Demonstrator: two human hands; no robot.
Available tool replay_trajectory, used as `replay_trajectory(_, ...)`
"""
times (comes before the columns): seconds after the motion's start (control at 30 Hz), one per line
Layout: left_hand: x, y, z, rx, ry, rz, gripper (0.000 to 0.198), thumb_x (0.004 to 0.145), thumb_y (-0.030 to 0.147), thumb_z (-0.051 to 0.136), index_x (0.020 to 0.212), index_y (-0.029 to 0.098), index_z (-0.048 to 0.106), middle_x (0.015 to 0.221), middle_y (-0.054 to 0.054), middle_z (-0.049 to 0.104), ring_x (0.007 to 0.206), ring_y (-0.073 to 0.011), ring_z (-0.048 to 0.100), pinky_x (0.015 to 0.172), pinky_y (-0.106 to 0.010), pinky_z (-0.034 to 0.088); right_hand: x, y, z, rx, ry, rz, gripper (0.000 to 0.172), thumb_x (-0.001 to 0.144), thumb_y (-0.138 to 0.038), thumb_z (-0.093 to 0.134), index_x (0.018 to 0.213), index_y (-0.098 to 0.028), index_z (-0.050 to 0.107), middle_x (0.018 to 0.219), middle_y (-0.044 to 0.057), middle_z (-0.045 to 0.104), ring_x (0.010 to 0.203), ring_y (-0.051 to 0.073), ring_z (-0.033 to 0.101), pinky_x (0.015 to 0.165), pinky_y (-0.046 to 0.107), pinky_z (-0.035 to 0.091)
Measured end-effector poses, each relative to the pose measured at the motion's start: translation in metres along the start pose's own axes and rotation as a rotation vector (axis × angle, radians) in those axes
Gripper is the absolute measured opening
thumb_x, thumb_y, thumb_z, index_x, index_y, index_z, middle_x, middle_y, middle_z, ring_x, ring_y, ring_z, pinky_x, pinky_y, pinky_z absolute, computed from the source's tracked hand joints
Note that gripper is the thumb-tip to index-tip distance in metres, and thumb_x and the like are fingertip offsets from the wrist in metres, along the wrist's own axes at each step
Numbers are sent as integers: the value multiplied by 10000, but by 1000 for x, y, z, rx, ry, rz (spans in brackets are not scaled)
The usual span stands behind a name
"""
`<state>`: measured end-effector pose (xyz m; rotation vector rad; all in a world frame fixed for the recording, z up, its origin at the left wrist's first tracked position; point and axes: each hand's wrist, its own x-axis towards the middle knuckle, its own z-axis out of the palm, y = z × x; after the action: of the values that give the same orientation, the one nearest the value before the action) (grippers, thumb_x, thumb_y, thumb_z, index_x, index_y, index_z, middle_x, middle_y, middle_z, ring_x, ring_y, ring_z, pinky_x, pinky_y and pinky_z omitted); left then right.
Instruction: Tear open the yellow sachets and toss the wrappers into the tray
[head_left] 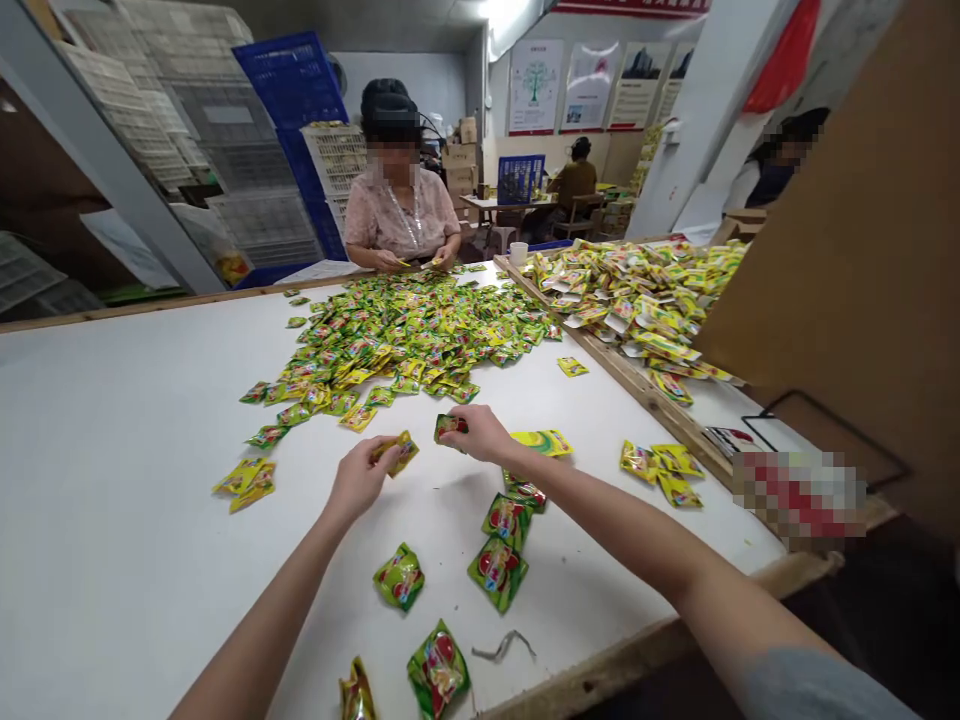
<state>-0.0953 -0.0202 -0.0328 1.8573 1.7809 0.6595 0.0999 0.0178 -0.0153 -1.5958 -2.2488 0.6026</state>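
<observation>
My left hand [361, 476] is closed on a yellow sachet [405, 453], held above the white tabletop [150, 470]. Between the fingers of my right hand [484, 432] is a green sachet [447, 430] with a red picture on it. Under my right wrist lies a flat yellow and green packet [546, 442], partly covered by the arm. Several green sachets [499, 570] lie loose closer to me, with a yellow one [357, 690] at the bottom edge. Beyond my hands spreads a large heap of green and yellow sachets [420, 325].
A wooden strip [637, 395] divides off a pile of small yellow boxes [637, 290] on the right. Several yellow sachets [660, 470] lie beside it. Across the table sits a co-worker [401, 210] handling packets. A brown panel [847, 270] rises at right; stacked crates [225, 120] stand behind left.
</observation>
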Motion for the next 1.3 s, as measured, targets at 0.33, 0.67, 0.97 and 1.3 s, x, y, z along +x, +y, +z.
replay_trajectory(0.33, -74, 89, 41, -800, -167, 38, 328, 747, 471, 608, 827, 166, 519, 752, 20, 561, 600, -91, 550, 547, -215, 461, -123, 7, 1, 1534, 165, 374, 468, 550, -543, 742, 778, -166, 585, 722, 8, 653, 632, 139, 597, 580, 265, 485)
replay_trajectory(0.67, -49, 132, 59, -129, -472, 424, 193, 822, 329, 545, 935, 175, 579, 844, -22, 618, 723, -138, 562, 661, -249, 455, -188, 63, -23, 1152, 70, 311, 398, 601, -437, 761, 846, -135, 674, 798, 49, 705, 743, 179, 647, 722, 315, 537)
replay_trajectory(0.97, 19, 147, 109, 375, -150, 382, 251, 842, 167, 472, 1083, 153, 537, 1031, -121, 618, 969, -263, 576, 831, -395, 453, -222, 120, -37, 1060, 542, 569, 505, 506, -412, 811, 916, -148, 677, 842, 81, 734, 761, 246, 690, 751, 373, 579)
replay_trajectory(1.3, -58, 97, 53, -47, 55, 207, 692, 676, 500, 654, 1212, 179, 356, 926, -63, 651, 849, -252, 633, 733, -365, 495, -152, 40, -53, 961, 703, 83, 297, 682, -369, 716, 885, -167, 638, 861, 56, 715, 772, 185, 670, 730, 313, 573)
